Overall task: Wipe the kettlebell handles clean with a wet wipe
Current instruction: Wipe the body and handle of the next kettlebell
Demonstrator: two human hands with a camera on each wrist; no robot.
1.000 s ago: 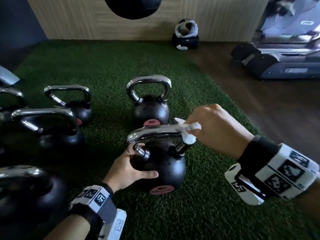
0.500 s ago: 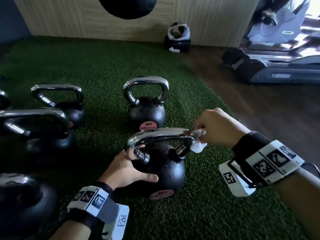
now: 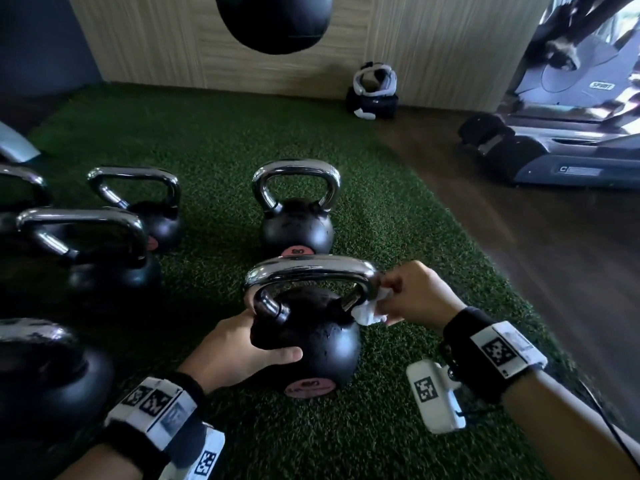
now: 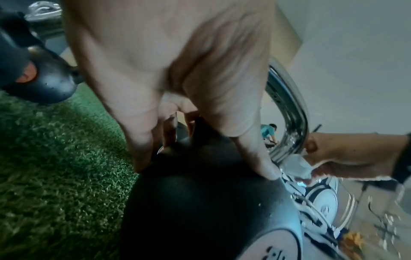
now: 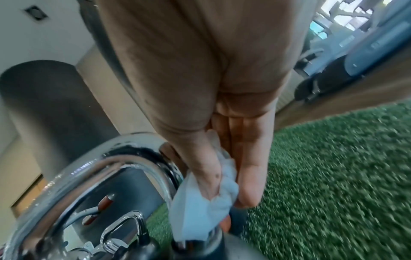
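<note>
left hand (image 3: 231, 344) cupped round the kettlebell (image 3: 311, 341) body, right hand (image 3: 417, 294) pinching the wet wipe (image 3: 369, 308) against its handle's right bend

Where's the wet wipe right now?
In the head view, the wet wipe is pinched in the right hand, against the right end of the nearest kettlebell's handle.

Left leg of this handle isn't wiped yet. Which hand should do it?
Right. The right hand already pinches the wipe at the handle; the left hand grips the kettlebell, steadying it.
</note>
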